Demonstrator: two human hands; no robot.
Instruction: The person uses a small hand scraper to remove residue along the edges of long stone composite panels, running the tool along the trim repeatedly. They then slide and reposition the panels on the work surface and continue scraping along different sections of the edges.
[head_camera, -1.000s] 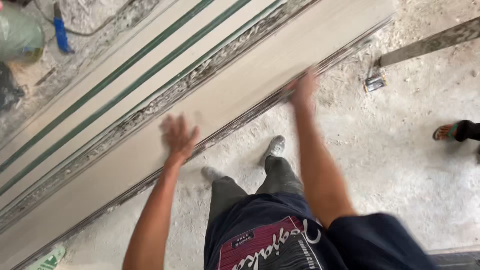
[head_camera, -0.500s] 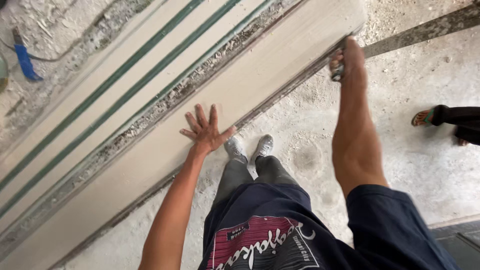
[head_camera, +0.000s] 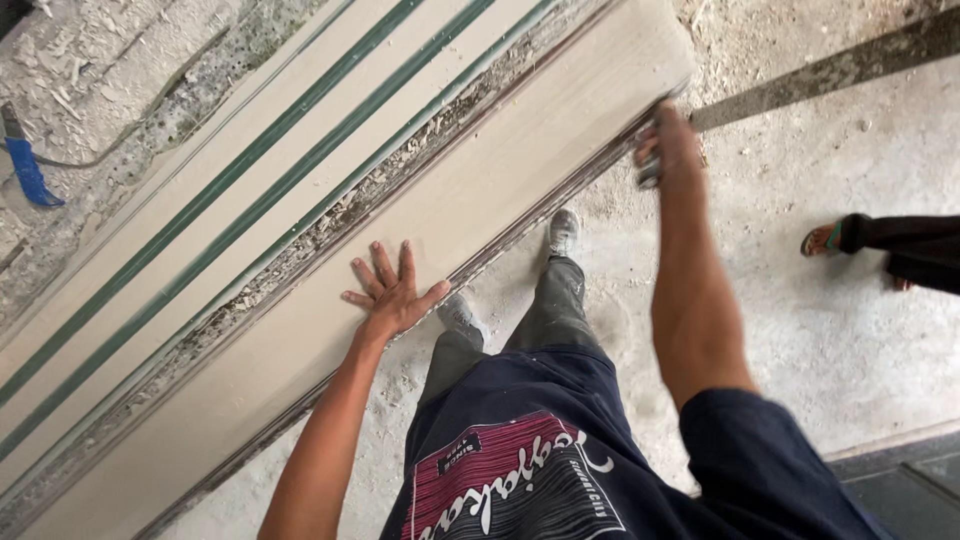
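Note:
A long pale board (head_camera: 420, 240) lies slantwise on a low work bed, its near edge running from lower left to upper right. My left hand (head_camera: 390, 295) rests flat on the board close to that edge, fingers spread, holding nothing. My right hand (head_camera: 668, 148) is stretched out to the board's far right end, against the near edge. Its fingers are closed around a small grey metal tool (head_camera: 650, 177), of which only a bit shows below the hand. My two shoes stand on the dusty floor right by the board.
Beyond the board run pale strips with green lines (head_camera: 250, 200) and a crumbly grey seam. A blue-handled tool (head_camera: 27, 172) lies at the far left. Another person's sandalled foot (head_camera: 828, 238) stands at the right. A dark strip (head_camera: 820, 70) crosses the concrete floor.
My right hand reached right to the board's end and closed on the small metal tool that lay on the floor there. My left hand stayed flat on the board.

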